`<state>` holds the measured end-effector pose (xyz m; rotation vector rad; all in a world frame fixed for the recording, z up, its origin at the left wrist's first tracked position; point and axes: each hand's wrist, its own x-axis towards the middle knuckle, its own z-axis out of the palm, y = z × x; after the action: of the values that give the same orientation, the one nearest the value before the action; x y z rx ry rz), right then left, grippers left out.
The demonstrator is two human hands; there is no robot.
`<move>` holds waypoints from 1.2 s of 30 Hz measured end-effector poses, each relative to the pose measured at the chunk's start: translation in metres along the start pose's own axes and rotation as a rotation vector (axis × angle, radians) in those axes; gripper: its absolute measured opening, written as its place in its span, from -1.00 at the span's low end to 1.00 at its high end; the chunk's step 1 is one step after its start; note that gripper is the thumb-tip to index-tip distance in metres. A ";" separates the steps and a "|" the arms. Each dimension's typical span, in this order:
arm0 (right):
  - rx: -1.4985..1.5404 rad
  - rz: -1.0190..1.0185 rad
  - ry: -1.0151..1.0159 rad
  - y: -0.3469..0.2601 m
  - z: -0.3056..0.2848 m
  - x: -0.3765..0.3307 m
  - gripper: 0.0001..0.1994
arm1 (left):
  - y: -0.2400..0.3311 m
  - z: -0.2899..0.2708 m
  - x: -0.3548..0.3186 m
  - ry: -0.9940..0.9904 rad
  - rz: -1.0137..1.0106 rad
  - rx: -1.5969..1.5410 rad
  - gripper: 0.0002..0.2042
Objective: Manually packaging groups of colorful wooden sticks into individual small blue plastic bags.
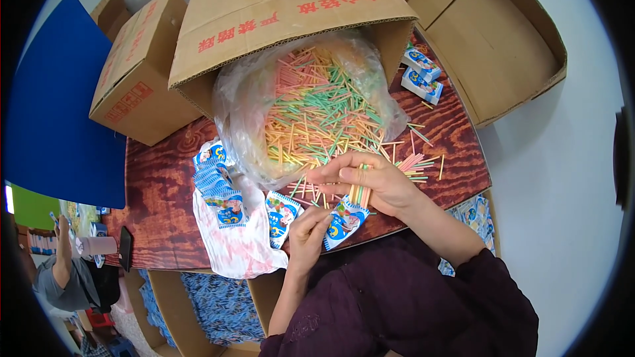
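the dark red, wood-patterned counter [162, 185] stretches beyond both hands. past them, a big brown carton [291, 33] opens toward the hands, and its clear bag [239, 114] shows a heap of pastel sticks [317, 106]. left of the left hand [308, 233], a stained white cloth [231, 251] hangs over the near edge. the right hand [390, 188] comes between the left hand and the heap. a flat packet [281, 217] lies just beyond the left hand, which pinches one side of the blue-and-white pouch [344, 225]; the pouch's long axis slants, mouth away and rightward, closed end toward the body. the right hand grasps a stick bundle [360, 193] pointing lengthwise into that mouth, how deep i cannot tell.
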<state>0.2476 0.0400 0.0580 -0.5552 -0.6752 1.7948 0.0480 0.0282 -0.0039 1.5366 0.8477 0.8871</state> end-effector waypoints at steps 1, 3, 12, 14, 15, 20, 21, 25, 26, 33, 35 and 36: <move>0.009 -0.026 0.060 0.002 0.001 0.001 -0.71 | 0.000 0.002 0.001 0.035 0.051 0.035 -0.91; 0.018 -0.054 0.122 0.006 0.003 0.001 -0.70 | 0.000 0.005 0.003 0.078 0.097 0.075 -0.91; -0.137 -0.051 0.091 0.001 0.004 -0.006 -0.66 | -0.005 0.006 0.000 0.022 0.006 -0.120 -0.90; -0.036 -0.028 0.096 0.001 0.005 -0.006 -0.65 | -0.005 0.005 0.000 -0.005 -0.004 -0.133 -0.89; -0.037 -0.028 0.098 0.001 0.006 -0.007 -0.65 | -0.006 0.006 0.000 -0.024 -0.002 -0.137 -0.89; -0.107 -0.073 0.259 0.002 0.017 -0.008 -0.63 | -0.005 0.010 0.000 0.037 0.044 -0.101 -0.90; -0.106 -0.072 0.258 0.004 0.018 -0.008 -0.63 | -0.005 0.012 0.000 0.081 0.052 -0.087 -0.89; -0.144 -0.176 0.330 0.011 0.018 -0.012 -0.62 | -0.008 0.013 -0.002 0.121 0.065 -0.075 -0.89; -0.085 -0.170 0.325 0.012 0.017 -0.013 -0.62 | -0.007 0.012 -0.001 0.120 0.064 -0.077 -0.89; 0.048 -0.060 0.294 0.013 0.014 -0.019 -0.64 | 0.003 0.012 0.002 0.139 0.118 0.108 -0.93; 0.044 -0.023 0.351 0.018 0.012 -0.023 -0.67 | 0.005 0.013 0.000 0.139 0.096 0.097 -0.93; 0.047 -0.023 0.353 0.021 0.010 -0.024 -0.67 | 0.004 0.014 0.000 0.138 0.094 0.098 -0.93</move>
<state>0.2339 0.0099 0.0515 -0.8047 -0.3938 1.6322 0.0602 0.0214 -0.0015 1.6251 0.9359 1.0424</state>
